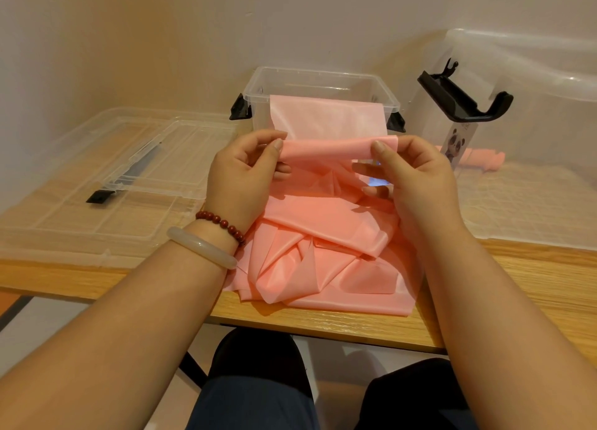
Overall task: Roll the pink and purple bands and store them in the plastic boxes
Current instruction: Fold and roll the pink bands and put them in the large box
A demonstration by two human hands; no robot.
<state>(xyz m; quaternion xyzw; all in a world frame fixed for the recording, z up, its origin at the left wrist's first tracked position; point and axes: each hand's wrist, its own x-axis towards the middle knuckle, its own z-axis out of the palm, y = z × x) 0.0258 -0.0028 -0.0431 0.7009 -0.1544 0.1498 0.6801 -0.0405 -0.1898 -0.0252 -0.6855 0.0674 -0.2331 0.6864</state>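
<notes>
On the wooden table (355, 326) I see the pink band (323, 223) heaped loose, its far end draped over the front rim of the open plastic box (258, 84). I judge the rolling has barely begun. My left hand (242, 174) and right hand (416, 171) each pinch one end of the first turn. Next I need tight, even turns, with both edges kept level.

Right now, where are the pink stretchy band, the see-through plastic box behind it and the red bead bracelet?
Pink stretchy band (323, 223): head view, middle of the crumpled heap.
See-through plastic box (260, 116): head view, front wall.
Red bead bracelet (223, 224): head view, a middle bead.
</notes>
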